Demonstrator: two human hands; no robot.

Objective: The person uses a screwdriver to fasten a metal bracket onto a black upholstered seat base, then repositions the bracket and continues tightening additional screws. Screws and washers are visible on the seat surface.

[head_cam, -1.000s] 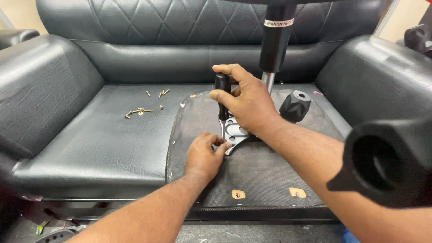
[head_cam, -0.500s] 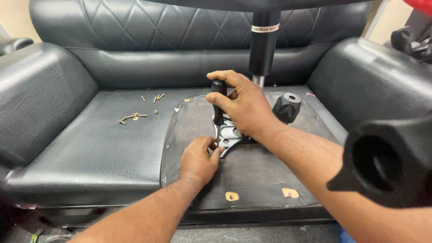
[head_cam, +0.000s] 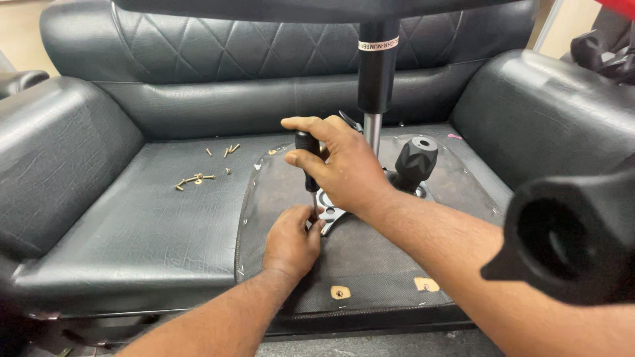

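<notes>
Screwdriver (head_cam: 308, 165) w/ black handle is standing upright in my right hand (head_cam: 337, 168), fingers clamped round the handle, tip pointing down at the metal bracket (head_cam: 329, 215) on the upturned chair seat (head_cam: 370, 244). My left hand (head_cam: 291, 238) is pinching together at the shaft's lower end, right by the bracket. Seat is lying on a black leather sofa (head_cam: 119, 225); loose brass screws (head_cam: 195, 178) are sitting well apart to the left. Black knob (head_cam: 417, 158) is standing just beside the gas cylinder (head_cam: 377, 73).
</notes>
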